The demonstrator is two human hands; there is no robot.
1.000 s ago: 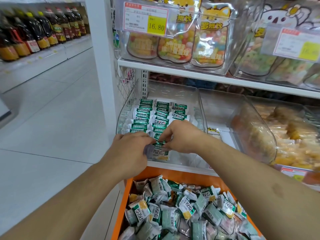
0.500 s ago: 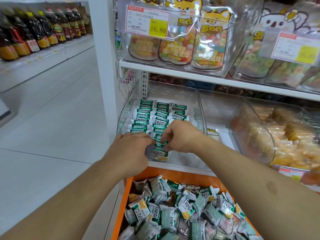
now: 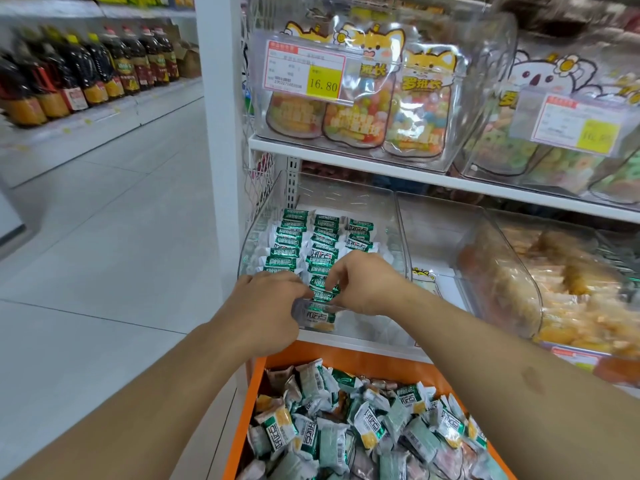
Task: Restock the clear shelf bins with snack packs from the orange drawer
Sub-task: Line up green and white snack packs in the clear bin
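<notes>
A clear shelf bin [image 3: 400, 233] holds rows of green-and-white snack packs [image 3: 325, 237]. At the front of its middle row stands one green snack pack [image 3: 323, 294], pinched from the left by my left hand [image 3: 268, 310] and from the right by my right hand [image 3: 363, 282]. Both hands are inside the bin's front opening. Below, the orange drawer [image 3: 242, 424] is pulled out and heaped with loose snack packs [image 3: 363, 427] of the same kind.
A second clear bin [image 3: 446, 237] to the right looks nearly bare, then a bin of yellow snacks [image 3: 571, 299]. The upper shelf carries bins of candy bags [image 3: 360, 109] with price tags. A white upright [image 3: 218, 133] stands left; an aisle floor and oil bottles [image 3: 86, 74] lie beyond.
Both hands stay at the front of the middle row with small finger shifts on the packs. The view has tilted slightly.
</notes>
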